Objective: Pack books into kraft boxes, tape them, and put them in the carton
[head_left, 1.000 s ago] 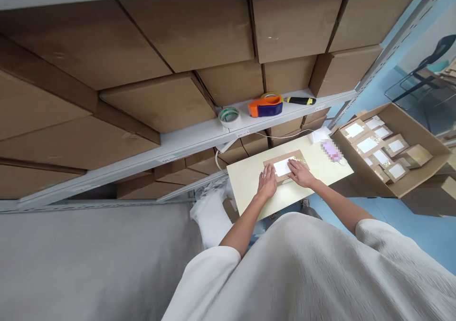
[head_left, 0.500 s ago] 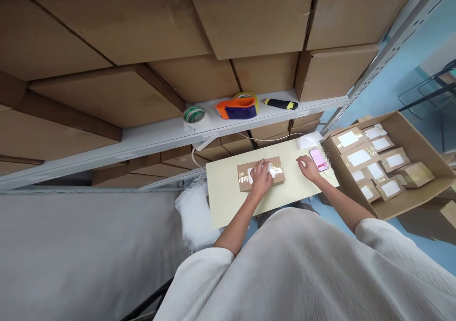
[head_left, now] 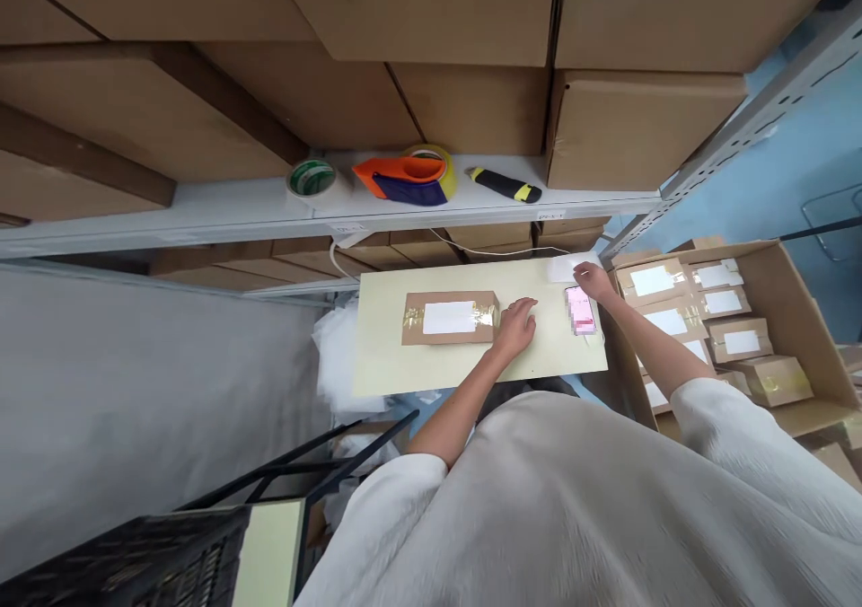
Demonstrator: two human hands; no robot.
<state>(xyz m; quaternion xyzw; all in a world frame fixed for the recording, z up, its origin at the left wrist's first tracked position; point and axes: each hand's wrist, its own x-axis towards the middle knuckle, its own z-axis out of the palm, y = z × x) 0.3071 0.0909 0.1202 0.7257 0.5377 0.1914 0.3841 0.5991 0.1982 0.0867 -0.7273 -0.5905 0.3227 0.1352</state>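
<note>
A taped cardboard box (head_left: 416, 330) with a white label (head_left: 448, 317) on top lies on the pale yellow table (head_left: 383, 369). Just off the box's right end, my left hand (head_left: 515, 330) is open, palm down, fingers extended and holding nothing. My right hand (head_left: 593, 282) is at the table's far right corner, its fingers bunched together at the edge of some white paper (head_left: 561, 269). Directly below that hand lies a phone (head_left: 580, 311) with a pink screen, partly blurred out.
On the shelf (head_left: 256, 216) sit a tape roll (head_left: 313, 179), an orange and blue tape dispenser (head_left: 408, 180) and a utility knife (head_left: 505, 185). A large carton (head_left: 808, 320) at right holds several labelled boxes. Plastic bags (head_left: 337, 356) hang left; a black crate (head_left: 154, 544) stands lower left.
My left hand has come off the top of the box and moved right, uncovering the label. My right hand has moved away from me to the white paper. The view has shifted.
</note>
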